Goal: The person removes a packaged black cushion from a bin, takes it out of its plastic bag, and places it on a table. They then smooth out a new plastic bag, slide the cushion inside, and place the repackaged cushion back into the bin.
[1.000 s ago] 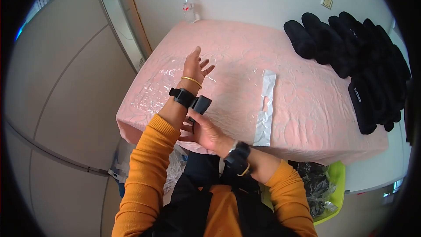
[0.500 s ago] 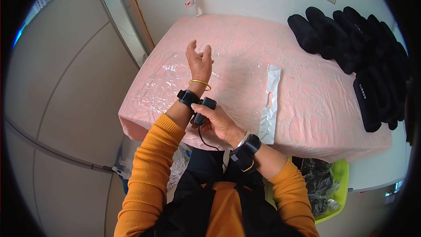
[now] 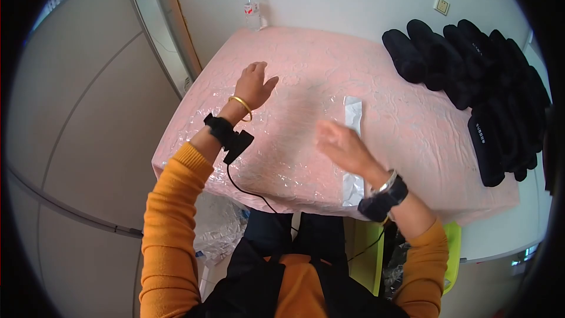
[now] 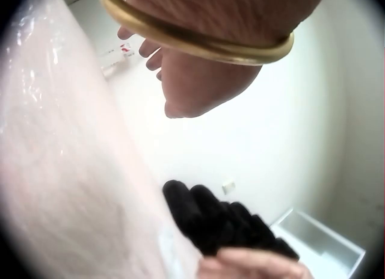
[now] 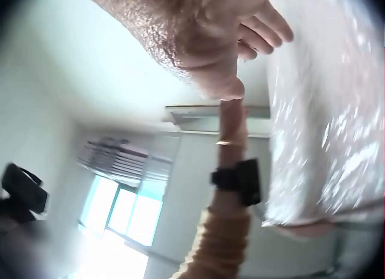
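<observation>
My left hand (image 3: 256, 86), with a gold bangle behind it, is held over the left part of the pink-covered table (image 3: 412, 141) and holds nothing. Thin clear plastic (image 3: 197, 126) lies spread on the cloth below it. To its right, my blurred right hand (image 3: 347, 147) hovers, also holding nothing, with its fingers extended. It partly covers a white strip (image 3: 353, 191) with a silvery sheen on the table. A black camera (image 3: 238, 146) is strapped to the left wrist, its cable hanging down. Another black strapped device (image 3: 382, 200) sits on the right wrist.
Several long, rounded black fabric items (image 3: 494, 82) are piled at the table's right end. A clear bottle (image 3: 252, 12) stands at the back left corner. Beneath the front edge are a lime-green bin (image 3: 453, 253) and crumpled clear plastic (image 3: 218, 224). Grey panels (image 3: 82, 123) stand at left.
My right hand has let go of the camera on the left wrist and moved right, over the white strip. The left hand has turned over and shifted slightly left.
</observation>
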Motion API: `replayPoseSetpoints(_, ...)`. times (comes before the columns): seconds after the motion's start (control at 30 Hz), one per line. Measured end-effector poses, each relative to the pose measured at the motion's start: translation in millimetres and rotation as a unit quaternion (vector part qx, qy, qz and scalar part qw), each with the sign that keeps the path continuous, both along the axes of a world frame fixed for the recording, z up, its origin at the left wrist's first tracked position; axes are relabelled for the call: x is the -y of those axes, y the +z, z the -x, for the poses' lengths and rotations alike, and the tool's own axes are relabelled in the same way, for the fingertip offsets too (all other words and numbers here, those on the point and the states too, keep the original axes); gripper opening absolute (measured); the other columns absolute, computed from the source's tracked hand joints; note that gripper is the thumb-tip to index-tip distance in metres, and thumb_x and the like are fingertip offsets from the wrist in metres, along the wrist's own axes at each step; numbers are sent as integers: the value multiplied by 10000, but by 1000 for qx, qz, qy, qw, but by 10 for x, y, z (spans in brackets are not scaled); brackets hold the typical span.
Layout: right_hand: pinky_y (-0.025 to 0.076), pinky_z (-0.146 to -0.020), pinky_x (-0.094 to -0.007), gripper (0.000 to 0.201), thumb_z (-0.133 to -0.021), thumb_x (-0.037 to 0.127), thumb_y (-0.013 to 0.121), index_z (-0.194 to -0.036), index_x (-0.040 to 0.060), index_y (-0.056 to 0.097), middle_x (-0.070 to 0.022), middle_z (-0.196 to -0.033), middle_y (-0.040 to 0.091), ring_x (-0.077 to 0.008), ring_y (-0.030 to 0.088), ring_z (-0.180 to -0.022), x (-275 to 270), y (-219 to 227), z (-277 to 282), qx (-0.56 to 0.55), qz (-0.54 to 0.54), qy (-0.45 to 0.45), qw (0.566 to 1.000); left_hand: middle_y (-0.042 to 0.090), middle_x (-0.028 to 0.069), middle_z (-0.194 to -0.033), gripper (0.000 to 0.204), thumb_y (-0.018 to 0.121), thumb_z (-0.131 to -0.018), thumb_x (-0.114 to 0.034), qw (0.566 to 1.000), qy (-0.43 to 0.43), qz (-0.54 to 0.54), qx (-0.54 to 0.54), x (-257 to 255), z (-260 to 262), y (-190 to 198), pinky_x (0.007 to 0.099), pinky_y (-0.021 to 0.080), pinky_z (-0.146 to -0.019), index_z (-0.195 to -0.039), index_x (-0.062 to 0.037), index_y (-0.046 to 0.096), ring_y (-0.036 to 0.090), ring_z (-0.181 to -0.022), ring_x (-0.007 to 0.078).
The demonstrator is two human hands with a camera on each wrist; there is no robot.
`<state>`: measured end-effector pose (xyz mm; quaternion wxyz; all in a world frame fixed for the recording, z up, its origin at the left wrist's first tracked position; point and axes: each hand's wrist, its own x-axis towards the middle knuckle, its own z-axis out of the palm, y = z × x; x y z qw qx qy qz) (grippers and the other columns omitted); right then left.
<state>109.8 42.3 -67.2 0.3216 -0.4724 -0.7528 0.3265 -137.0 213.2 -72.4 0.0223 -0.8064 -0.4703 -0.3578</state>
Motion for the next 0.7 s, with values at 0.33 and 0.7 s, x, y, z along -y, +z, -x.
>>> replayPoseSetpoints(0.33, 142, -1149, -510, 716, -929, 383, 492, -1450, -25, 219, -221, -1543, 149, -349, 118, -1443, -1152, -614, -466, 420, -116, -71, 897, 120, 170, -1570, 837, 342, -917, -618, 926, -88, 276, -241, 286, -1010, -446, 573, 98, -1136, -1494, -36, 175, 82, -1461, 309)
replayPoseSetpoints(0.7, 80, -1153, -502, 809, -957, 574, 295, -1484, -21, 143, -203, -1559, 110, -330, 75, -1454, -1085, -664, -620, 404, -48, -73, 911, 22, 109, -1592, 849, 265, -916, -670, 877, 133, 364, -285, -122, 1055, -303, 548, 43, -1150, -1521, -104, 82, 3, -1470, 263)
